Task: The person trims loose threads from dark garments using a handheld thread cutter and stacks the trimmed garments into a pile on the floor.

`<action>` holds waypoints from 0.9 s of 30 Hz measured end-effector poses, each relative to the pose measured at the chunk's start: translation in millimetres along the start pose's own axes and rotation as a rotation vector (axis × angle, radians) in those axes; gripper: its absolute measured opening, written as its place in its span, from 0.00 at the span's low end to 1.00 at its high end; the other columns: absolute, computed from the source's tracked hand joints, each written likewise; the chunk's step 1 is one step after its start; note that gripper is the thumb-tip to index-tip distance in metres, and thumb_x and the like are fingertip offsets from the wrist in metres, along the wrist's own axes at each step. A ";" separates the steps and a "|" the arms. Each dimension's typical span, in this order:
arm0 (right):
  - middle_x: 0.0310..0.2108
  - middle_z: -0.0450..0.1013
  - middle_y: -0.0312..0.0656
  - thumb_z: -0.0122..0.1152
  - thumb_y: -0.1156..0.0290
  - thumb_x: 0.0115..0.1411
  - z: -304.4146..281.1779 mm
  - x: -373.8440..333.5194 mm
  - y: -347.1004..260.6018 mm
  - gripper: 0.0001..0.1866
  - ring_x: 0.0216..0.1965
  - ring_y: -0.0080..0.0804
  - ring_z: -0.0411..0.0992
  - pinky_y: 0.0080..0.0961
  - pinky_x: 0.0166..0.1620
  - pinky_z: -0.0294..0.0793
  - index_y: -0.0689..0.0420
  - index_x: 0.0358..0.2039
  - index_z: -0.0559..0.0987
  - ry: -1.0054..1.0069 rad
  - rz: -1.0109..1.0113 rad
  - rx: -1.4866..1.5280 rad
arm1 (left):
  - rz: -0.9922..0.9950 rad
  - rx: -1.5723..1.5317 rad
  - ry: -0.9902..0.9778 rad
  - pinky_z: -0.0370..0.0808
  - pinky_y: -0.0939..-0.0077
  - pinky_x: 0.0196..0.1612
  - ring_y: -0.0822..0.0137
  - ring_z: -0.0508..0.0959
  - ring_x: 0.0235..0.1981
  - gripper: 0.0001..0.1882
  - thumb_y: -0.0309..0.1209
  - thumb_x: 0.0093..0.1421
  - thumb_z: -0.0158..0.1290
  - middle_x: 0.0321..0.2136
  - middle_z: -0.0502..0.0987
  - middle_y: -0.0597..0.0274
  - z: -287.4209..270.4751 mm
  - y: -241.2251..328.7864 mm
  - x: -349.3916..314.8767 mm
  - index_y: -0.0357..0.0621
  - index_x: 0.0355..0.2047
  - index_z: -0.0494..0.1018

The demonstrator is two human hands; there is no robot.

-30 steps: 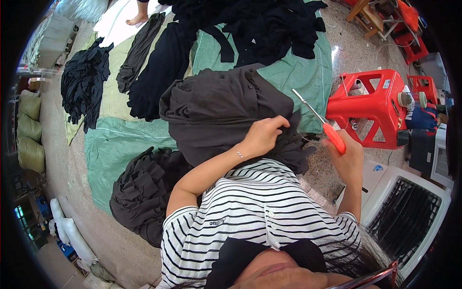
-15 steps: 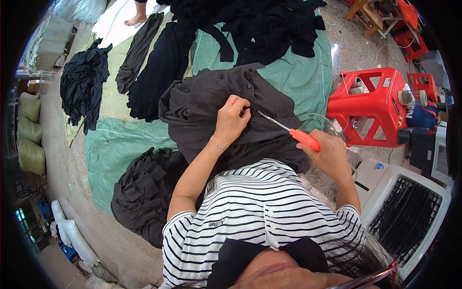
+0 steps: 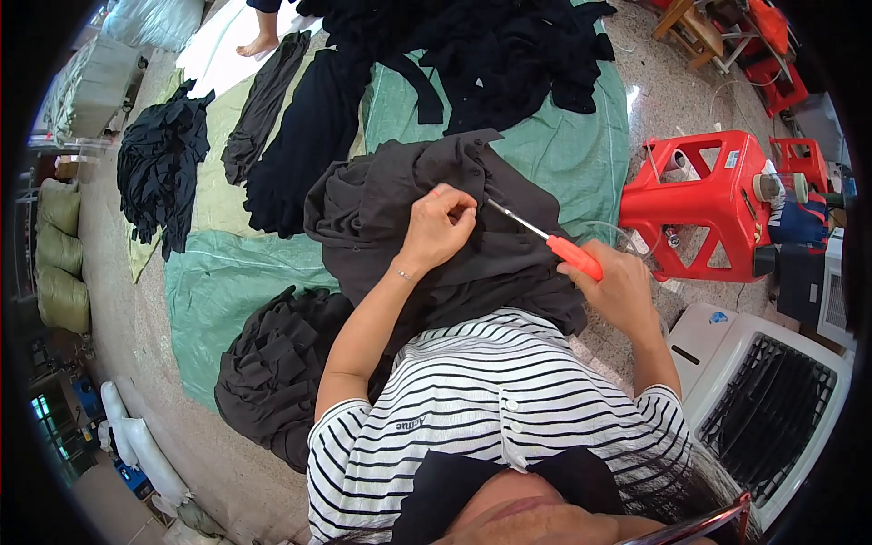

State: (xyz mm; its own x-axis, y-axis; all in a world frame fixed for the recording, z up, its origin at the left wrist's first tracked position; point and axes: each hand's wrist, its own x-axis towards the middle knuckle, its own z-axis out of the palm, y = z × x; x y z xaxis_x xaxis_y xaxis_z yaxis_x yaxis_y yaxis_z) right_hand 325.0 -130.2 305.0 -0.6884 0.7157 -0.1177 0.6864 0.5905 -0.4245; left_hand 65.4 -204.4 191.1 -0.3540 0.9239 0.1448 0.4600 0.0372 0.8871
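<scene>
- The left hand (image 3: 439,227) pinches a small fold of the dark grey garment (image 3: 400,209) between thumb and fingers; the garment lies over the person's lap, near the middle of the scene.
- The right hand (image 3: 618,291) is wrapped tight around the orange handle of the thread snips (image 3: 545,241), with the metal tip pointing left at the pinch.
- Keep the fold taut and lifted, so that the tip catches only the thread, not the cloth.
- The red plastic stool (image 3: 708,204) stands at the right.
</scene>
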 end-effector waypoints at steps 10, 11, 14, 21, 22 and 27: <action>0.17 0.71 0.47 0.67 0.52 0.56 6.0 23.9 7.1 0.20 0.21 0.52 0.72 0.43 0.26 0.66 0.57 0.28 0.75 0.106 0.023 -0.003 | 0.106 0.310 -0.026 0.75 0.66 0.33 0.58 0.77 0.24 0.10 0.24 0.51 0.57 0.27 0.75 0.56 5.9 -26.2 51.4 0.41 0.36 0.78; 0.17 0.71 0.47 0.67 0.52 0.57 7.0 23.9 7.4 0.20 0.21 0.52 0.72 0.43 0.26 0.66 0.57 0.27 0.75 0.092 0.027 0.015 | 0.078 0.235 -0.011 0.76 0.62 0.35 0.53 0.78 0.27 0.08 0.24 0.51 0.55 0.27 0.76 0.54 6.3 -26.3 50.8 0.41 0.33 0.77; 0.16 0.71 0.48 0.67 0.52 0.56 8.8 27.9 5.4 0.20 0.21 0.52 0.72 0.43 0.26 0.67 0.57 0.27 0.75 0.066 0.022 0.036 | 0.030 0.099 0.049 0.76 0.64 0.34 0.53 0.79 0.26 0.04 0.22 0.51 0.54 0.24 0.77 0.53 9.0 -24.4 46.7 0.38 0.29 0.76; 0.19 0.73 0.50 0.66 0.50 0.57 15.9 35.7 13.5 0.21 0.23 0.54 0.74 0.45 0.26 0.69 0.57 0.29 0.76 0.210 0.054 0.086 | -0.039 0.021 -0.023 0.75 0.64 0.34 0.56 0.79 0.27 0.20 0.26 0.51 0.58 0.23 0.75 0.56 10.2 -19.1 60.2 0.43 0.46 0.69; 0.18 0.72 0.50 0.67 0.51 0.57 15.2 36.5 18.1 0.19 0.23 0.54 0.74 0.43 0.26 0.68 0.56 0.31 0.77 0.250 0.134 0.121 | -0.020 0.201 -0.023 0.75 0.65 0.38 0.57 0.78 0.36 0.24 0.31 0.50 0.61 0.30 0.77 0.58 3.5 -9.3 74.0 0.44 0.48 0.69; 0.18 0.71 0.50 0.65 0.53 0.60 7.5 21.9 39.9 0.18 0.23 0.54 0.73 0.40 0.26 0.67 0.56 0.35 0.78 0.418 0.266 0.257 | -0.273 0.680 -0.553 0.74 0.61 0.51 0.53 0.78 0.48 0.26 0.54 0.47 0.64 0.43 0.81 0.53 -14.1 -23.4 152.8 0.45 0.37 0.83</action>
State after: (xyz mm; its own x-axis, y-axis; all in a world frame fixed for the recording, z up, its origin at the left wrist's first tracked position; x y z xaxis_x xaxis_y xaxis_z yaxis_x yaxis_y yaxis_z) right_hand 335.6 -93.7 278.7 -0.3120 0.9455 0.0930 0.7083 0.2968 -0.6405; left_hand -10.9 -69.4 198.7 -0.1612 0.8942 -0.4177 0.8598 0.3350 0.3854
